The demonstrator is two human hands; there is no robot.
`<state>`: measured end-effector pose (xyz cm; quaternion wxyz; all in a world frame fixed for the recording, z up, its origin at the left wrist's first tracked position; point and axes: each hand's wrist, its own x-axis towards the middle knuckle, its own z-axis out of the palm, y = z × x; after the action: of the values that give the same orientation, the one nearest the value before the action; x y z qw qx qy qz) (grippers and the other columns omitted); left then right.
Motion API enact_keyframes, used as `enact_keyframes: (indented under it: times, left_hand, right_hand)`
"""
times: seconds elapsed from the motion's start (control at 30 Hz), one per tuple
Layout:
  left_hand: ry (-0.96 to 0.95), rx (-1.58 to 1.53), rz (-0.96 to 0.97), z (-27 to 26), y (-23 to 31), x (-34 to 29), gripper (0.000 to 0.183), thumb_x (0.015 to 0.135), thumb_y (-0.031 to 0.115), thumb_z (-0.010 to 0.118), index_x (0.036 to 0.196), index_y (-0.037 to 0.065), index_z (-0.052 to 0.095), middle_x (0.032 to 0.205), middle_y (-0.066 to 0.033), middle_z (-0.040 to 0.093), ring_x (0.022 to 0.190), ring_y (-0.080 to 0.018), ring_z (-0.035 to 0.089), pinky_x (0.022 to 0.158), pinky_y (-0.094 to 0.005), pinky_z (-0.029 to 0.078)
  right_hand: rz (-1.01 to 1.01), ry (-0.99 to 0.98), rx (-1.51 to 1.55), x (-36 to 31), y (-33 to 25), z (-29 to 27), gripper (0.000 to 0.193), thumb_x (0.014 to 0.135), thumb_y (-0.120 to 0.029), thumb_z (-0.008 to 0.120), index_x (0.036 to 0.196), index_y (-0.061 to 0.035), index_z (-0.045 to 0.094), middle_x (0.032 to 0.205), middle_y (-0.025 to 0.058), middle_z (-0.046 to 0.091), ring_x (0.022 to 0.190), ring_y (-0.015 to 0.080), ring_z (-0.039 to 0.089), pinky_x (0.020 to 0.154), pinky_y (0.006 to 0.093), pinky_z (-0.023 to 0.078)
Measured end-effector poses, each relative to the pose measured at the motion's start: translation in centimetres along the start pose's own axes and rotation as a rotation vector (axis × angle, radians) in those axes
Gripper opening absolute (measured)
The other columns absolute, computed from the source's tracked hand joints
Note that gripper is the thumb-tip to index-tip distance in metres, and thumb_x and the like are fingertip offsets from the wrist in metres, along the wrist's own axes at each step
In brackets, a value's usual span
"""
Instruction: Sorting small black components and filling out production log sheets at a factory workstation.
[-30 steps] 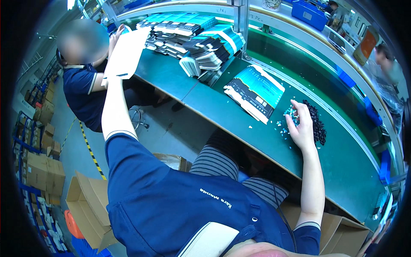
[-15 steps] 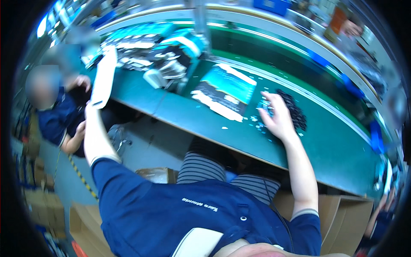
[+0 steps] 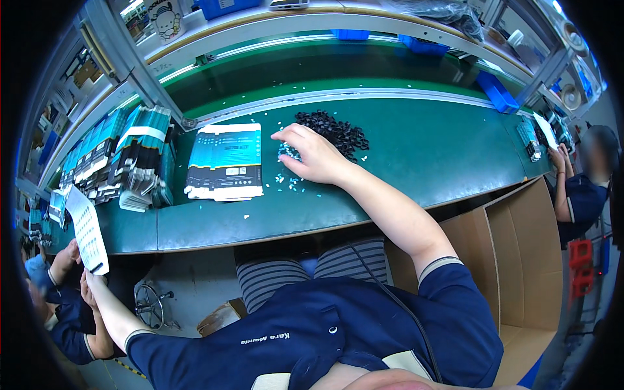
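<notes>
At the far left, my left hand (image 3: 93, 277) is closed on the lower end of a long white sheet (image 3: 88, 224) with rows of small printed marks and a black strip; the sheet hides most of its fingers. Over the green table (image 3: 416, 162), my right hand (image 3: 316, 156) has thumb and forefinger apart, above scattered tiny blue and white pieces (image 3: 287, 182). Right behind it lies a heap of small black parts (image 3: 338, 133). A flattened blue, black and white carton (image 3: 225, 162) lies just left of the right hand.
Stacks of similar flat cartons (image 3: 130, 153) stand at the left. A co-worker's hands (image 3: 65, 260) are close to my left hand. A blue bin (image 3: 497, 92) sits at the back right, and an open cardboard box (image 3: 520, 253) stands by the table's front edge. A shelf runs along the back.
The view has swung to the right, so the table's contents appear farther left. The white sheet now shows its printed side. My right hand stays by the small pieces.
</notes>
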<state>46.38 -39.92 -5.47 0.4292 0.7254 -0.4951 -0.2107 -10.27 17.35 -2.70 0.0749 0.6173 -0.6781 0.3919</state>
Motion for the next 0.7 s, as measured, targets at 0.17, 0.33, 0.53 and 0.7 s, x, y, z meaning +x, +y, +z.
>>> enact_keyframes:
  times: [0.17, 0.33, 0.53, 0.7]
  left_hand:
    - [0.029, 0.045, 0.004, -0.5, 0.0, 0.4, 0.028, 0.084, 0.018, 0.056, 0.106, 0.002, 0.055, 0.112, -0.0163, 0.058, 0.104, -0.0320, 0.056, 0.087, -0.0450, 0.045]
    - [0.054, 0.085, 0.007, -1.4, -0.3, 1.3, 0.026, 0.082, 0.017, 0.057, 0.104, 0.002, 0.057, 0.110, -0.0161, 0.059, 0.102, -0.0320, 0.057, 0.086, -0.0447, 0.046]
    - [0.114, 0.169, 0.040, -3.0, -1.4, 2.3, 0.024, 0.081, 0.015, 0.059, 0.101, 0.002, 0.058, 0.108, -0.0159, 0.059, 0.099, -0.0320, 0.058, 0.084, -0.0444, 0.047]
    - [0.323, 0.268, 0.222, -3.7, -0.2, -1.6, 0.022, 0.079, 0.014, 0.060, 0.099, 0.003, 0.060, 0.106, -0.0157, 0.060, 0.097, -0.0320, 0.059, 0.082, -0.0442, 0.047]
  right_hand:
    - [0.005, -0.027, -0.005, 0.0, 0.4, 0.0, 0.033, 0.080, -0.012, 0.064, 0.111, -0.0021, 0.057, 0.105, 0.0130, 0.056, 0.101, 0.0287, 0.056, 0.089, 0.0359, 0.046]
    - [0.014, -0.022, 0.006, 0.0, 0.8, -0.1, 0.024, 0.080, -0.012, 0.064, 0.102, -0.0024, 0.062, 0.101, 0.0119, 0.058, 0.100, 0.0282, 0.056, 0.088, 0.0365, 0.046]
    - [0.054, 0.077, -0.192, 0.6, 3.7, -1.2, 0.021, 0.078, -0.019, 0.065, 0.095, -0.0062, 0.065, 0.097, 0.0101, 0.057, 0.096, 0.0282, 0.055, 0.082, 0.0405, 0.046]
    - [0.335, -0.101, -0.336, 0.8, 6.3, -2.1, 0.053, 0.083, -0.047, 0.057, 0.121, -0.0096, 0.058, 0.132, 0.0173, 0.048, 0.122, 0.0355, 0.045, 0.102, 0.0448, 0.037]
